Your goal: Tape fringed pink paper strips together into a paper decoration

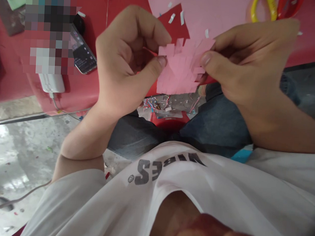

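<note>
Between both hands is a piece of pink paper point(179, 70), made of overlapping strips with a jagged, fringed upper edge. My left hand point(131, 57) pinches its left side between thumb and curled fingers. On the opposite side, my right hand point(243, 62) grips the upper right corner, thumb in front and fingers behind. The paper is held up over the near edge of the red table, above my lap. The fingertips behind the paper are hidden.
Pink sheets point(216, 16) with small white scraps lie on the red table point(83, 90). Yellow-handled scissors point(256, 11) and a red handle point(290, 7) are at the back right. A phone point(83, 55) and a white power bank point(52, 82) with a cable sit left. Scraps litter the floor point(12, 146).
</note>
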Available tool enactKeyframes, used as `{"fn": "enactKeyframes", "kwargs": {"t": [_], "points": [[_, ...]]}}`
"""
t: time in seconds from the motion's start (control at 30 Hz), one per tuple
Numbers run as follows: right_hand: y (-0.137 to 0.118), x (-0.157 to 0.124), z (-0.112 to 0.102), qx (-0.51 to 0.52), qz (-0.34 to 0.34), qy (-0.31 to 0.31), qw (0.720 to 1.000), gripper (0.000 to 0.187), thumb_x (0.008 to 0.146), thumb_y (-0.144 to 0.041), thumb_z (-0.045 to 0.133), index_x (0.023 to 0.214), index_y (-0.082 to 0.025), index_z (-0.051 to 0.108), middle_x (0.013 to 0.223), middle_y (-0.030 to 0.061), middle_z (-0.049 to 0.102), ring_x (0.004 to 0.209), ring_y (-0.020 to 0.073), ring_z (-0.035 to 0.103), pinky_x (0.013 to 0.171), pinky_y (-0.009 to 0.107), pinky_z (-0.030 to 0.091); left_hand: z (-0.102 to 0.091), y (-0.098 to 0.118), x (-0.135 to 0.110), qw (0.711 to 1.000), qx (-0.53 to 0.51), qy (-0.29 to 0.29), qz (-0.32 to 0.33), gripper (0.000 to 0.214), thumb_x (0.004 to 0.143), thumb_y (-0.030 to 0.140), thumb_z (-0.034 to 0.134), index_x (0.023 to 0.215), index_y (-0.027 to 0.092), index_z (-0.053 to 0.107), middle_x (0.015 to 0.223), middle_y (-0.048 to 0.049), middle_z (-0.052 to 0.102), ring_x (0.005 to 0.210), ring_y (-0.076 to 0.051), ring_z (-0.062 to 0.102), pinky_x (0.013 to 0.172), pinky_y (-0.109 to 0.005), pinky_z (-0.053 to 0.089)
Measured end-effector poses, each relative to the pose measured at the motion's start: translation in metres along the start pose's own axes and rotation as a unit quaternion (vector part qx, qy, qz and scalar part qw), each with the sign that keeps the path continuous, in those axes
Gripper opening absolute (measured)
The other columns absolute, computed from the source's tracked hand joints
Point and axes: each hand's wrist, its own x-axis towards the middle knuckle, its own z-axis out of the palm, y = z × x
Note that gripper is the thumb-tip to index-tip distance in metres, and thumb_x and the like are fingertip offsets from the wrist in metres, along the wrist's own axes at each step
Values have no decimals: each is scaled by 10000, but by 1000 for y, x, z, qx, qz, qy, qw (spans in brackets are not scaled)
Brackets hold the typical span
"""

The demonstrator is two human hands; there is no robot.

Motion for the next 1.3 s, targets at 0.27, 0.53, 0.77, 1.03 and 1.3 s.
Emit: {"fn": "enactKeyframes", "kwargs": {"t": [0.27, 0.53, 0.77, 1.03, 1.3], "points": [[1, 2, 2, 29, -3, 9, 1000, 140, 864, -185, 760, 776, -289, 793, 747, -37, 735, 615, 150, 655, 545, 331, 494, -5, 47, 5, 971, -13, -34, -235, 100, 973, 116, 719, 1052, 169, 688, 1081, -82, 647, 871, -156, 599, 760, -325, 496], [2, 2, 3, 47, 0, 16, 999, 140, 843, -173, 759, 756, -280, 780, 727, -28, 727, 613, 158, 679, 544, 329, 531, -2, 20, 2, 983, -25, -24, -182, 140, 965, 252, 775, 1020, 150, 696, 986, -67, 654, 764, -139, 633, 706, -320, 526], [0, 1, 3, 45, -4, 13, 999, 150, 848, -126, 739, 791, -254, 792, 735, -41, 719, 624, 132, 676, 560, 302, 510, 16, -26, -5, 994, -76, 75, 13, 328, 863, 496, 847, 1004, 211, 766, 832, -26, 645, 666, -105, 565, 568, -252, 447], [2, 2, 3, 53, -8, 9, 999, 105, 811, -168, 809, 778, -264, 785, 750, -22, 733, 612, 160, 657, 546, 342, 508, 12, -17, -5, 995, -72, 71, 25, 255, 878, 396, 862, 1006, 188, 789, 815, -50, 683, 682, -135, 612, 517, -250, 439], [-3, 0, 1, 24, 5, 6, 1000, 99, 851, -151, 721, 789, -213, 768, 731, -25, 674, 642, 125, 633, 593, 312, 459, -2, -37, -4, 997, -60, 13, 41, 184, 911, 319, 831, 1046, 197, 804, 866, -65, 744, 672, -141, 645, 544, -271, 511]]}}
